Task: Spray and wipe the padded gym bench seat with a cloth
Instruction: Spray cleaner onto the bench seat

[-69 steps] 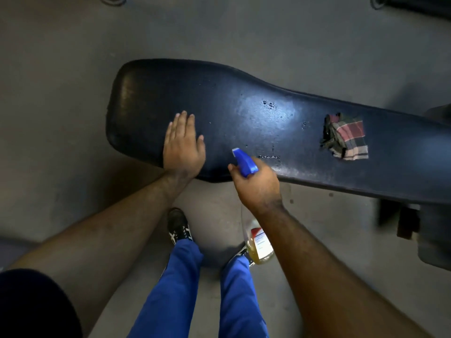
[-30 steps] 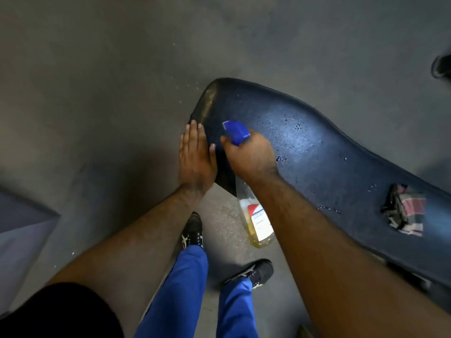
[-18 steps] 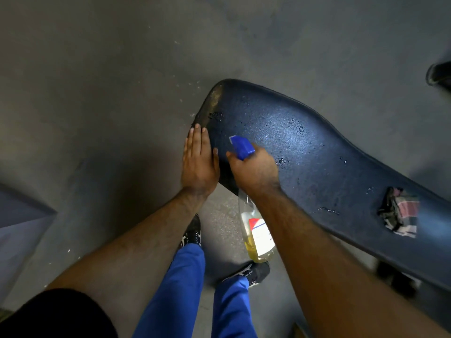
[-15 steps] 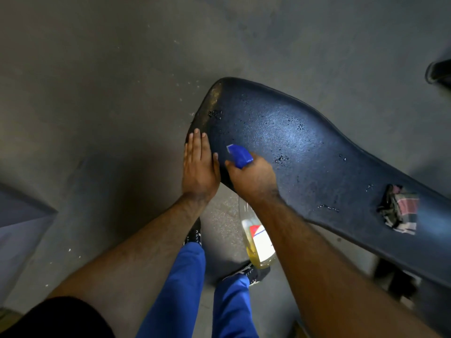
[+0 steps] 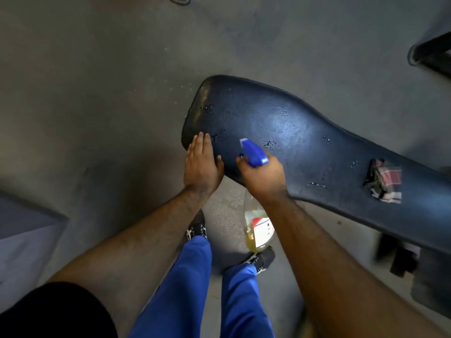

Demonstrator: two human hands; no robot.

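The dark padded bench seat [image 5: 300, 132] runs from the centre to the right edge, with wet droplets scattered on it. My left hand [image 5: 201, 167] lies flat, fingers together, on the seat's near left corner. My right hand [image 5: 264, 178] grips a spray bottle [image 5: 260, 230] with a blue trigger head [image 5: 253, 152] pointing at the seat; its clear body with yellow liquid hangs below the seat's edge. A folded plaid cloth [image 5: 385, 185] rests on the seat at the right, away from both hands.
Grey concrete floor surrounds the bench. My blue trouser legs and black shoes [image 5: 258, 259] stand just below the seat. Dark bench frame parts [image 5: 402, 259] sit under the right end. Another dark piece of equipment [image 5: 432, 54] is at the top right.
Over the last two seconds both hands moved to the seat's left end. New droplets appeared near that end. In the last half second the hands barely shifted.
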